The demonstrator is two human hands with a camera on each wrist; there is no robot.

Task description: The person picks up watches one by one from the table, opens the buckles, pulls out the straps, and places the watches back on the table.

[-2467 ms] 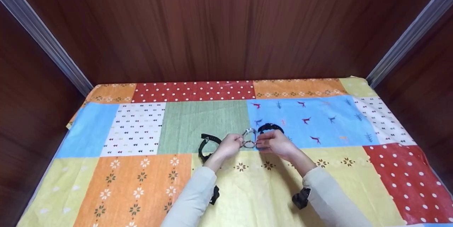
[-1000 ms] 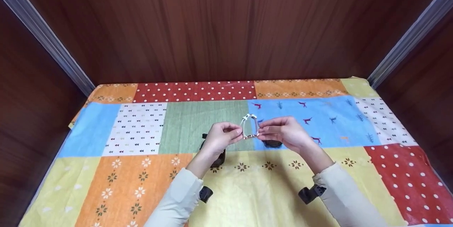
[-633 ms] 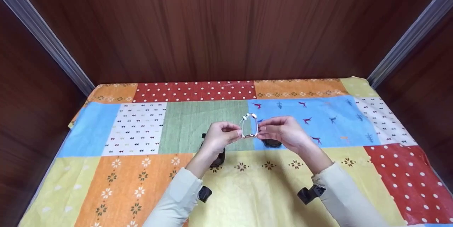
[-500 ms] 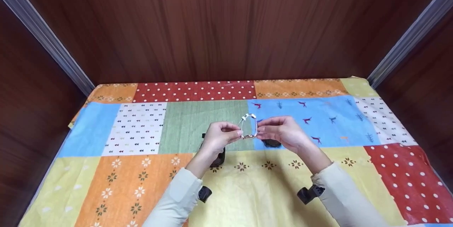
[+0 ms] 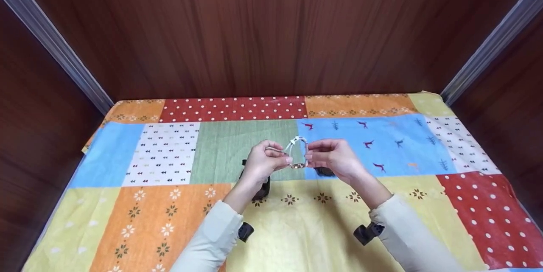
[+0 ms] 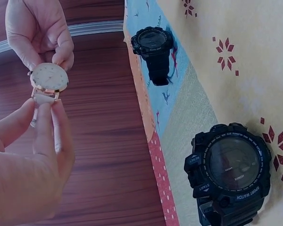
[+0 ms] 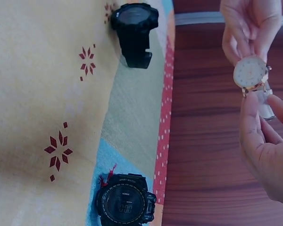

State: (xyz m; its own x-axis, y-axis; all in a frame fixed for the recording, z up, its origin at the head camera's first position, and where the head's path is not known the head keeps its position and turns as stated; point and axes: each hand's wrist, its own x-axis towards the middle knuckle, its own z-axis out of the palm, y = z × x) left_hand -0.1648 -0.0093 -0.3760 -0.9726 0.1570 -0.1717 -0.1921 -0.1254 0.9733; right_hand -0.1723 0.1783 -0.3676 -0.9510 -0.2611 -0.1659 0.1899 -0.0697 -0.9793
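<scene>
In the head view a small wristwatch with a white dial, gold-coloured case and pale strap (image 5: 298, 165) is raised above the patterned cloth. My left hand (image 5: 262, 162) pinches one side of its strap, and a strap end lies across those fingers. On the opposite side, the fingertips of my right hand (image 5: 333, 158) pinch the strap. The wristwatch's round dial (image 6: 49, 76) shows in the left wrist view, and its dial (image 7: 250, 71) shows in the right wrist view. The strap loops up above the case, with its keeper at the top.
Two black sport watches lie on the cloth below: one sport watch (image 6: 233, 162) under my left hand, another sport watch (image 6: 152, 41) under my right. The patchwork cloth (image 5: 169, 221) covers the table. Brown wood-grain panels (image 5: 271, 30) enclose the back and sides.
Both hands have lifted the pale-strapped wristwatch off the cloth. Most recently a strap end has come out leftward between the left fingers, and the right hand has shifted slightly left.
</scene>
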